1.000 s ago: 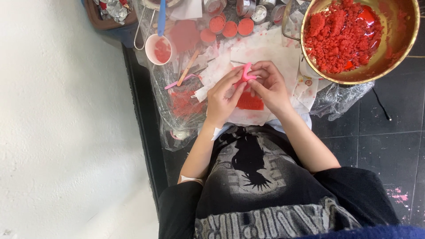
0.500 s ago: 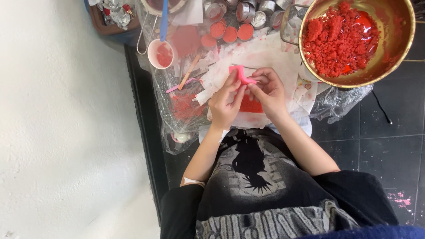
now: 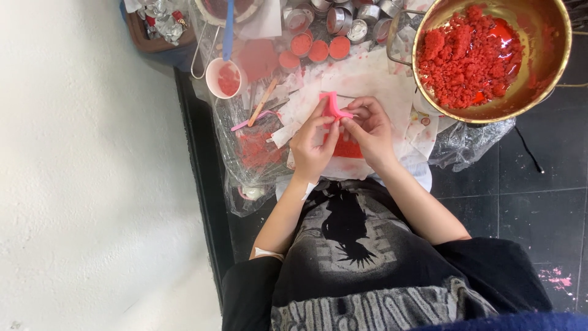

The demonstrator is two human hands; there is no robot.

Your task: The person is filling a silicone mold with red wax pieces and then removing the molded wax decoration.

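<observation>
Pink mould (image 3: 334,105) between hands, bowl (image 3: 554,73) near.

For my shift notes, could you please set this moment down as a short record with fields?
left hand: left hand pinches a pink flexible piece
right hand: right hand grips the same piece from the other side
under hands: stained white paper
bowl: brass-coloured bowl of red crumbly material, to the right
cup: small white cup with red contents, to the left
beyond: red discs and small metal tins
</observation>
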